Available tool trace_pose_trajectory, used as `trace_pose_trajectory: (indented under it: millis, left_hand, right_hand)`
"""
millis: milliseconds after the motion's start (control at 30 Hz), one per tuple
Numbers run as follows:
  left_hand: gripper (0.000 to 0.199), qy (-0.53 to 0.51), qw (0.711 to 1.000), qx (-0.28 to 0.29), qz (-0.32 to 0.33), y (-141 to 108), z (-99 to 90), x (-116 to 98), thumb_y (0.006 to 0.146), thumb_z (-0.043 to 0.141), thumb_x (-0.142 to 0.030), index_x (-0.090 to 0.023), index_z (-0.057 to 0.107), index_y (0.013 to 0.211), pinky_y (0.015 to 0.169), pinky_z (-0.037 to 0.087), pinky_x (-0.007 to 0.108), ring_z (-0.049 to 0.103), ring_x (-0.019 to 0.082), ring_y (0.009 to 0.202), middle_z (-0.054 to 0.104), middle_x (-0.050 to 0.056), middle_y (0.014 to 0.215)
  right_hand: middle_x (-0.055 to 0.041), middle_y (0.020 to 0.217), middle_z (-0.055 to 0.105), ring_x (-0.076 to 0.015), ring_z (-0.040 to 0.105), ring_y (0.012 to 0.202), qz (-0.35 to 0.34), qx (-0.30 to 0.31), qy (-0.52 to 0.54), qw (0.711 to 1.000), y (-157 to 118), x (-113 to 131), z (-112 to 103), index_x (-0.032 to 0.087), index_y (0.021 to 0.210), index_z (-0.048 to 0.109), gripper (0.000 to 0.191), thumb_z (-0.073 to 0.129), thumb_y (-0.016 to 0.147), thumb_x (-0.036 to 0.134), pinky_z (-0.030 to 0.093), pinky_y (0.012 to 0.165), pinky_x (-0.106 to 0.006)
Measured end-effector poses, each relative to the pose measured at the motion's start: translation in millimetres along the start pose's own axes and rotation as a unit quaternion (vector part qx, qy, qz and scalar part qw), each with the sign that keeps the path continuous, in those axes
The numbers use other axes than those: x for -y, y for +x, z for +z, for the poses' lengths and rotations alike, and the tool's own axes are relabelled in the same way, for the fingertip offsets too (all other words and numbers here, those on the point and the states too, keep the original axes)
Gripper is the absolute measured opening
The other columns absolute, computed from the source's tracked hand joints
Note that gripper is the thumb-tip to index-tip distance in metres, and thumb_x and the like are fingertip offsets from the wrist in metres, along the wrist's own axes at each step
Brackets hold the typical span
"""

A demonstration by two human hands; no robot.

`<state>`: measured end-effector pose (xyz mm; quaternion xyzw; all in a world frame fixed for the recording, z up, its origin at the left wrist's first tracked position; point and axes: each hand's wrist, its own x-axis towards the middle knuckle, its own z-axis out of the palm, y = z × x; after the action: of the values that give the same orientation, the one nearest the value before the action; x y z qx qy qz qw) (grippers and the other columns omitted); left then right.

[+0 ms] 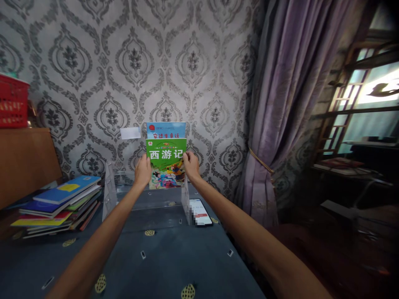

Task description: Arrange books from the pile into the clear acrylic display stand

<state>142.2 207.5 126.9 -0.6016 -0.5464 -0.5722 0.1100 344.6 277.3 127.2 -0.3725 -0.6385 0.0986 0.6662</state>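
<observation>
A green picture book [168, 160] with white Chinese characters and cartoon figures is held upright by its two side edges. My left hand [143, 170] pinches the left edge, and my right hand [190, 164] grips the right edge near the title. Behind it rises the top of a blue book [166, 128], its lower part hidden by the green one. Around and below both books stands a clear plastic rack [109, 193] with see-through side panels. Whether the green book rests on the rack cannot be made out.
A phone [201, 211] lies just right of the rack on the dark patterned tablecloth [165, 261]. A stack of books [62, 199] sits at the left, near a wooden cabinet [28, 160] bearing a red basket [12, 101]. A purple curtain [277, 104] hangs at the right.
</observation>
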Motion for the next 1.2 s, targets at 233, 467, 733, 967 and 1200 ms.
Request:
trace_pose_trajectory:
  millis: [233,467,733,967,1200]
  left_hand:
    - [0.035,0.015,1.0,0.006,0.013,1,0.3,3,0.099,0.03,-0.026,-0.016,0.06,0.114,0.097,0.047,0.044,0.064,0.031,0.107,0.069,0.017,0.106]
    - [0.029,0.027,1.0,0.0,0.013,1,1.6,5,0.098,0.032,-0.024,-0.019,0.059,0.105,0.095,0.048,0.043,0.064,0.029,0.103,0.069,0.014,0.099]
    - [0.025,0.052,0.999,0.007,0.012,0,-1.1,1,0.097,0.032,-0.023,-0.02,0.057,0.094,0.091,0.049,0.044,0.065,0.03,0.098,0.068,0.014,0.093]
    - [0.025,0.097,0.995,0.031,-0.003,-1,-3.2,-7,0.095,0.036,-0.018,-0.017,0.06,0.091,0.09,0.05,0.046,0.064,0.033,0.098,0.065,0.018,0.095]
    - [0.021,0.135,0.988,0.062,-0.033,-3,-10.5,-18,0.096,0.041,-0.017,-0.016,0.061,0.099,0.088,0.049,0.044,0.065,0.034,0.1,0.064,0.017,0.1]
  right_hand:
    - [-0.0108,0.096,0.07,-0.0257,0.062,0.09,0.0,-0.008,0.011,1.0,-2,-3,4,0.019,0.095,0.064,0.029,0.045,0.088,0.04,0.049,0.086,-0.04]
    - [-0.0123,0.102,0.071,-0.0276,0.063,0.095,-0.003,-0.005,0.02,1.0,-5,-5,3,0.018,0.101,0.066,0.032,0.046,0.088,0.04,0.049,0.09,-0.043]
    - [-0.0135,0.103,0.072,-0.0281,0.065,0.096,-0.008,0.001,0.022,1.0,-5,-7,2,0.016,0.104,0.069,0.035,0.047,0.087,0.039,0.05,0.091,-0.044]
    - [-0.015,0.107,0.073,-0.0294,0.065,0.1,-0.018,0.004,0.016,1.0,-5,-9,-1,0.014,0.105,0.072,0.041,0.046,0.087,0.039,0.049,0.094,-0.045]
    - [-0.0117,0.099,0.074,-0.028,0.064,0.094,-0.022,0.004,0.009,1.0,-5,-11,-2,0.017,0.101,0.075,0.039,0.047,0.087,0.04,0.049,0.09,-0.043]
